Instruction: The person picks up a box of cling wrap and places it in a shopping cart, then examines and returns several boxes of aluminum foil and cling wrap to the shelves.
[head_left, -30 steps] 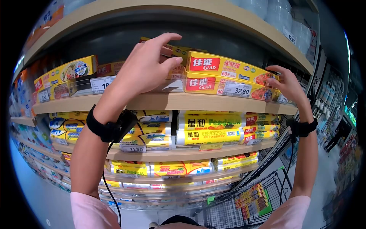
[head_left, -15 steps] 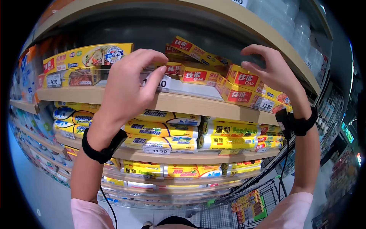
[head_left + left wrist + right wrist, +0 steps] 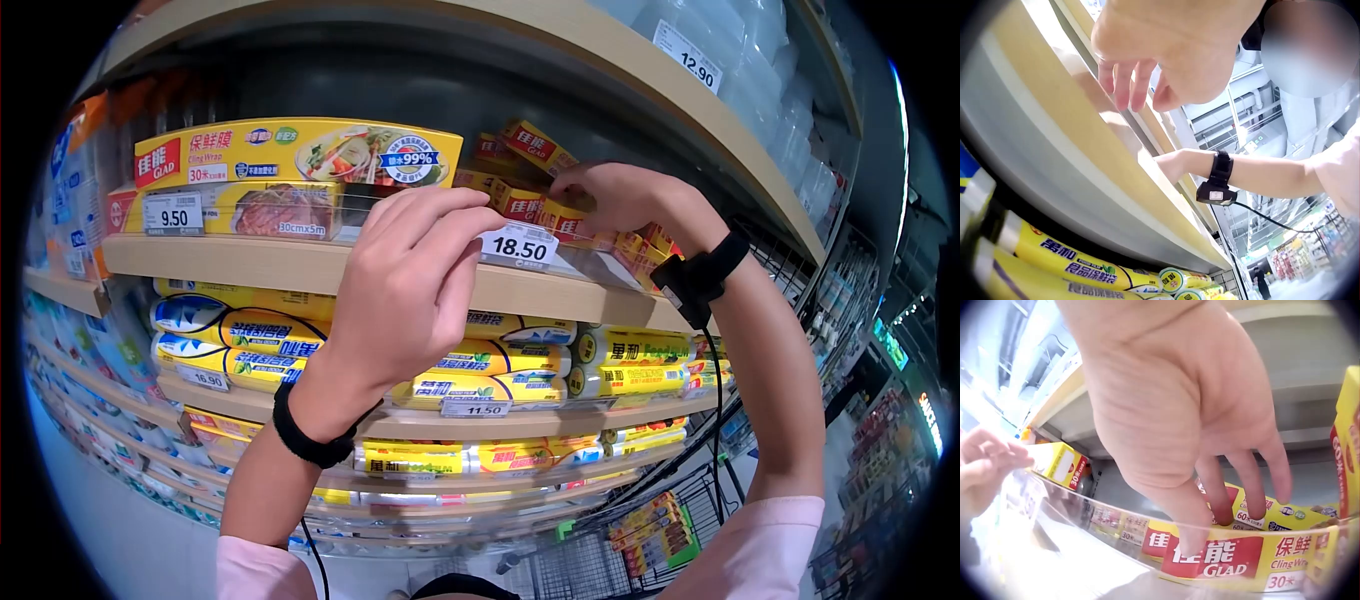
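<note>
My right hand (image 3: 635,200) reaches over the shelf's clear front lip among yellow Glad cling wrap boxes. In the right wrist view, its thumb overlaps the front of a 30-metre cling wrap box (image 3: 1229,556), while the spread fingers (image 3: 1246,487) hang over the boxes behind. More cling wrap boxes lie tilted at the back, one of them a slanted box (image 3: 535,143). Near the 18.50 price tag (image 3: 520,246), my left hand (image 3: 415,275) hovers before the shelf edge, fingers loosely bent and holding nothing.
At the left, a long cling wrap box (image 3: 300,150) lies on a shorter one (image 3: 285,210). Yellow bag rolls (image 3: 480,390) fill the shelf below. A shopping cart (image 3: 590,560) with yellow boxes stands at lower right. The upper shelf (image 3: 560,60) overhangs the hands.
The view has swung left along the shelf. My right hand has moved from the 60-metre boxes at the right to the smaller boxes left of them. My left hand now sits lower, before the shelf edge.
</note>
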`<state>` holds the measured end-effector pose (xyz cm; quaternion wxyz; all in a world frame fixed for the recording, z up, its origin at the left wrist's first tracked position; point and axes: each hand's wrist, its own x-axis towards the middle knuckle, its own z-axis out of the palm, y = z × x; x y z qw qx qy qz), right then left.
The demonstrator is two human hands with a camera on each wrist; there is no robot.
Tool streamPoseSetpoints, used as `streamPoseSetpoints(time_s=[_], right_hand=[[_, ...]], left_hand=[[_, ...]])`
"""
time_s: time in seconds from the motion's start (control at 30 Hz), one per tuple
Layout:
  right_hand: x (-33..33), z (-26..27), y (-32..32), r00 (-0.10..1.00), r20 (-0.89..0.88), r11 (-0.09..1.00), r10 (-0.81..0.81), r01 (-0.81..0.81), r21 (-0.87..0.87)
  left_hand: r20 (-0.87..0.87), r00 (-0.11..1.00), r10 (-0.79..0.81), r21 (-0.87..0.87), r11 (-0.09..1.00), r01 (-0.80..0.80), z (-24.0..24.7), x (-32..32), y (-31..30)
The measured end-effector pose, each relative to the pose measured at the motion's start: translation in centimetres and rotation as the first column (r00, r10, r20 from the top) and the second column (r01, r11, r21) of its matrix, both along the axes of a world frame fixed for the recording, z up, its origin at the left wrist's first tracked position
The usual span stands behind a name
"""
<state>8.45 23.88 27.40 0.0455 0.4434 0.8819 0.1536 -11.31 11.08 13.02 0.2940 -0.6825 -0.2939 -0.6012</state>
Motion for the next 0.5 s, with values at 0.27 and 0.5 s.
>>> streamPoseSetpoints(time_s=[0.27, 0.5], right_hand=[[-1.7, -0.9, -0.5, 0.974, 0.064, 0.972, -0.218, 0.211, 0.099], [-2.9, 0.3, -3.5, 0.986, 0.035, 0.984, -0.163, 0.160, 0.074]], left_hand=[[0.263, 0.964, -0.044, -0.009, 0.999, 0.048, 0.4, -6.2, -3.1], [0.239, 0.858, 0.455, 0.078, 0.871, -0.484, 1.8, -16.0, -5.2]])
